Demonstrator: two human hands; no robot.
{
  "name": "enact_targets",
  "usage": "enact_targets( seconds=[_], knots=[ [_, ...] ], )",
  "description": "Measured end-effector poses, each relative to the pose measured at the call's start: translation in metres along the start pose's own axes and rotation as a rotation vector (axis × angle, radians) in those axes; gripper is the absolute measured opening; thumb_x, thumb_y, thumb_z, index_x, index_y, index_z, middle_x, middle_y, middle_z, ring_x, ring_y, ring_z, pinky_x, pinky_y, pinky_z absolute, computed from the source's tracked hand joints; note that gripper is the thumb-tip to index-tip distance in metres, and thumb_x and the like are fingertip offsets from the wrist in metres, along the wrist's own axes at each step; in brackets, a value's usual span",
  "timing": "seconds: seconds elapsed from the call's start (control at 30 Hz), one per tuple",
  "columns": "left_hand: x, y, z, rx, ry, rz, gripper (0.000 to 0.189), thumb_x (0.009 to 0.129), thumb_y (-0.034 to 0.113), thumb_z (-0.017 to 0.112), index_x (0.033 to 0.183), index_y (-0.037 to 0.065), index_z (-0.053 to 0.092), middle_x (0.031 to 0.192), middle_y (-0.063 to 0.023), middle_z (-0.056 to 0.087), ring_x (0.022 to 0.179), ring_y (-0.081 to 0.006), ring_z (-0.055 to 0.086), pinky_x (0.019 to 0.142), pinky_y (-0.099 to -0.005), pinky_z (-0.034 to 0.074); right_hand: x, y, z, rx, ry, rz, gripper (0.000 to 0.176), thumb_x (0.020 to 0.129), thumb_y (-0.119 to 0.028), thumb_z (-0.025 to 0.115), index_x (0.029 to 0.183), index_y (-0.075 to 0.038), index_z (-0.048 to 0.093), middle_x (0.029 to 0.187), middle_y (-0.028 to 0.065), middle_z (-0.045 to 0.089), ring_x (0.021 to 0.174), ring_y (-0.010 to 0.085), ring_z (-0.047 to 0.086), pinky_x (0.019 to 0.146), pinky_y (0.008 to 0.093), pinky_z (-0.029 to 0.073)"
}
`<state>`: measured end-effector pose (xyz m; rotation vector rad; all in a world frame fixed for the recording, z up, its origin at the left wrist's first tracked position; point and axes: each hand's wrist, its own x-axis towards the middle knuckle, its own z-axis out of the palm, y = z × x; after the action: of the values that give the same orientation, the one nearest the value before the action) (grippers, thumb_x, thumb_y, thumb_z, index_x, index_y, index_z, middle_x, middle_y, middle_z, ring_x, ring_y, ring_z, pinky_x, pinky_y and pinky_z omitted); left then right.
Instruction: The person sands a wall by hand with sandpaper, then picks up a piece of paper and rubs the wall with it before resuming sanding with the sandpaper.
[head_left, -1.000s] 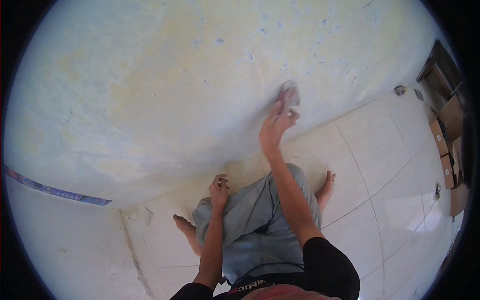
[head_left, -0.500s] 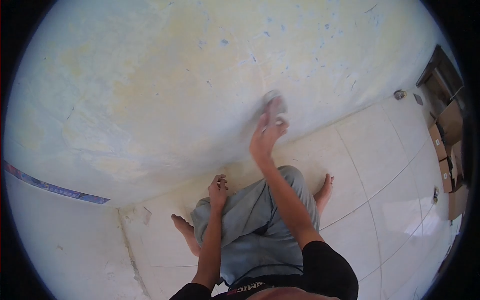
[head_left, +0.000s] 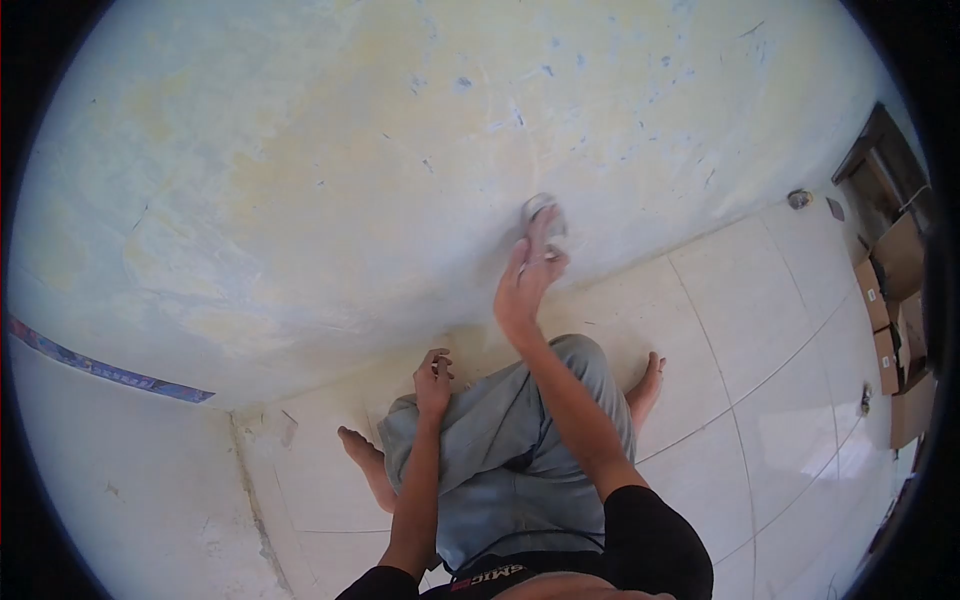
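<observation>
My right hand [head_left: 530, 275] reaches up to the wall and presses a pale, rounded pad [head_left: 545, 212] against its lower part. Motion blurs the fingers and the pad, so its exact kind does not show. The wall [head_left: 330, 210] is patchy white and yellowish, with blue specks and scratches. Near the foot of the wall, my left hand [head_left: 432, 385] rests by the knee in grey trousers [head_left: 480, 430]. Its fingers are loosely bent with gaps between them, and I see nothing held.
Bare feet stand on the pale tiled floor [head_left: 700, 430]. A blue printed strip [head_left: 110, 372] runs along the left. Cardboard boxes [head_left: 893, 340] and a dark wooden frame [head_left: 880, 165] stand at the right. A small round object [head_left: 799, 199] lies by the wall's base.
My right hand and the pad have shifted slightly down and left across the wall. The left hand stays by the knee. The whole view has tilted a little.
</observation>
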<state>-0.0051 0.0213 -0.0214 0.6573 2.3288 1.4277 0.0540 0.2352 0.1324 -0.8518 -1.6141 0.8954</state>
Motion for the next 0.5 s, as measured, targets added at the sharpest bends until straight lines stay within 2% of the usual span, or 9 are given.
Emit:
enact_targets(
  seconds=[0.03,0.07,0.1,0.17,0.2,0.27,0.3,0.37,0.5],
  knots=[
    [-0.001,-0.005,-0.004,0.039,-0.021,0.01,0.023,0.097,0.009,0.048,0.112,0.003,0.063,0.091,-0.01,0.067,0.067,-0.0148,0.066,0.049,-0.0289,0.051,0.014,0.004,-0.007,-0.015,0.089,0.081,0.055,0.102,-0.016,0.037,0.155,-0.002,0.025,0.162,0.0141,0.025,0.107,0.0308,0.037,0.099,0.0379,0.026],
    [-0.003,-0.004,-0.007,0.043,-0.022,0.006,0.023,0.097,0.009,0.048,0.112,0.003,0.063,0.091,-0.01,0.067,0.067,-0.0148,0.066,0.049,-0.0289,0.051,0.021,0.004,-0.011,-0.031,0.175,0.159,0.056,0.102,-0.016,0.037,0.155,-0.001,0.025,0.162,0.014,0.025,0.107,0.0307,0.037,0.099,0.0371,0.027],
    [-0.007,-0.002,-0.008,0.031,-0.012,0.003,0.023,0.097,0.01,0.048,0.112,0.003,0.063,0.091,-0.0098,0.067,0.067,-0.0147,0.066,0.05,-0.0288,0.051,0.015,0.005,-0.007,-0.034,0.167,0.157,0.056,0.102,-0.016,0.037,0.155,-0.001,0.025,0.162,0.014,0.025,0.107,0.0307,0.037,0.099,0.0371,0.027],
    [-0.003,0.002,-0.005,0.008,-0.005,0.013,0.023,0.097,0.01,0.048,0.112,0.003,0.063,0.09,-0.0095,0.067,0.067,-0.0147,0.066,0.05,-0.0288,0.051,0.004,0.007,0.004,0.062,0.129,-0.047,0.055,0.103,-0.018,0.035,0.155,-0.001,0.024,0.162,0.0135,0.023,0.107,0.0314,0.038,0.101,0.0385,0.026],
    [-0.004,0.001,-0.004,0.008,-0.007,-0.015,0.022,0.097,0.01,0.048,0.112,0.003,0.063,0.09,-0.0091,0.066,0.067,-0.0146,0.066,0.05,-0.0287,0.051,0.0,0.012,0.002,0.056,0.13,-0.049,0.055,0.103,-0.018,0.035,0.155,-0.001,0.024,0.162,0.0135,0.023,0.107,0.0314,0.038,0.101,0.0385,0.026],
    [0.001,0.001,-0.003,0.016,-0.009,-0.033,0.022,0.097,0.01,0.048,0.112,0.003,0.063,0.089,-0.0087,0.066,0.067,-0.0145,0.066,0.05,-0.0286,0.051,-0.006,0.018,0.005,-0.172,0.069,-0.095,0.054,0.104,-0.018,0.034,0.154,-0.001,0.024,0.162,0.0149,0.023,0.108,0.0314,0.039,0.102,0.0393,0.025],
    [-0.001,0.002,-0.004,0.001,-0.018,-0.025,0.022,0.097,0.009,0.048,0.112,0.003,0.063,0.088,-0.0086,0.066,0.067,-0.0145,0.066,0.05,-0.0285,0.051,0.0,0.014,0.004,-0.168,0.068,-0.084,0.054,0.104,-0.018,0.034,0.154,-0.001,0.024,0.162,0.0149,0.023,0.108,0.0314,0.039,0.102,0.0393,0.025],
    [-0.009,-0.001,-0.007,-0.02,-0.018,-0.027,0.022,0.097,0.009,0.049,0.112,0.003,0.063,0.088,-0.0085,0.065,0.067,-0.0146,0.065,0.05,-0.0285,0.051,0.023,0.01,-0.001,-0.013,0.206,0.056,0.054,0.104,-0.019,0.033,0.154,0.0,0.024,0.162,0.0165,0.022,0.111,0.0312,0.039,0.103,0.0392,0.024],
    [-0.001,-0.003,-0.002,-0.013,0.002,-0.003,0.023,0.096,0.008,0.048,0.113,0.002,0.063,0.088,-0.0085,0.066,0.065,-0.0148,0.065,0.05,-0.0286,0.051,0.0,0.006,0.002,0.003,0.056,-0.086,0.055,0.104,-0.021,0.034,0.154,0.001,0.024,0.162,0.0192,0.02,0.121,0.0314,0.038,0.103,0.0394,0.024]
  ],
)
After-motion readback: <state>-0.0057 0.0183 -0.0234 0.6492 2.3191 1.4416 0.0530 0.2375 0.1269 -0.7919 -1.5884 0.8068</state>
